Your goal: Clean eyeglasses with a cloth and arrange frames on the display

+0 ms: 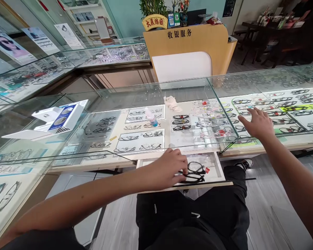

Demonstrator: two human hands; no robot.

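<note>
My left hand [173, 168] reaches into a pulled-out drawer [220, 166] below the glass counter. Its fingers are curled on dark-framed eyeglasses [194, 178] there, covering one end of them. Another round-lensed pair of glasses [195, 167] lies just behind, with a small red tag [207, 170] beside it. Farther right, my right hand [261, 123] lies over the glass display top with its fingers spread and nothing held. Rows of glasses [288, 121] show under the glass around it.
On the counter stand a small bottle [152, 119], a crumpled pink cloth [172, 103] and an opened white-and-blue box [64, 118]. More display cases [36, 76] run along the left. A wooden cashier desk [187, 45] stands beyond. My legs are under the drawer.
</note>
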